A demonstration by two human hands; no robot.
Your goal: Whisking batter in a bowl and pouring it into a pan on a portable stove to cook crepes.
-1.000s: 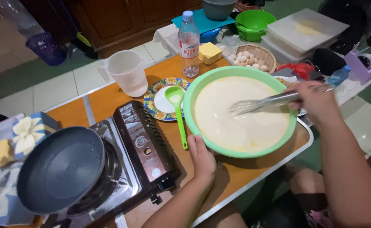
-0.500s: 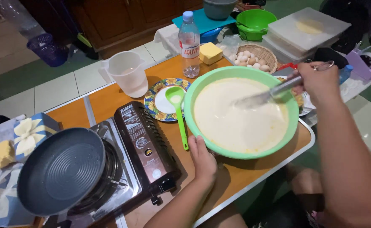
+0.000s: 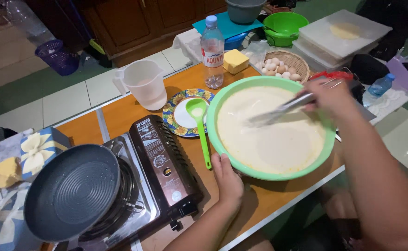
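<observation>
A large green bowl (image 3: 272, 173) of pale batter (image 3: 273, 135) sits near the right end of the orange surface (image 3: 120, 116), close to its near edge. The right hand (image 3: 331, 95) is closed around the handle of a metal whisk (image 3: 278, 111), fingers wrapped tight. The whisk's long axis runs slantwise from the bowl's far right rim down toward its middle, wire end pointing left and dipped in the batter, blurred. The left hand (image 3: 227, 181) presses against the bowl's near left rim, fingers curled on the outer wall.

Just left of the bowl, a green ladle (image 3: 200, 125) lies with its cup on a flowered plate (image 3: 173, 118) and its handle pointing toward the near edge. Beyond these stand a clear jug (image 3: 143, 83) and a water bottle (image 3: 212, 51). At the left end, a dark pan (image 3: 71, 190) rests on a portable gas stove (image 3: 164, 167). A basket of eggs (image 3: 285, 65) sits past the far right corner.
</observation>
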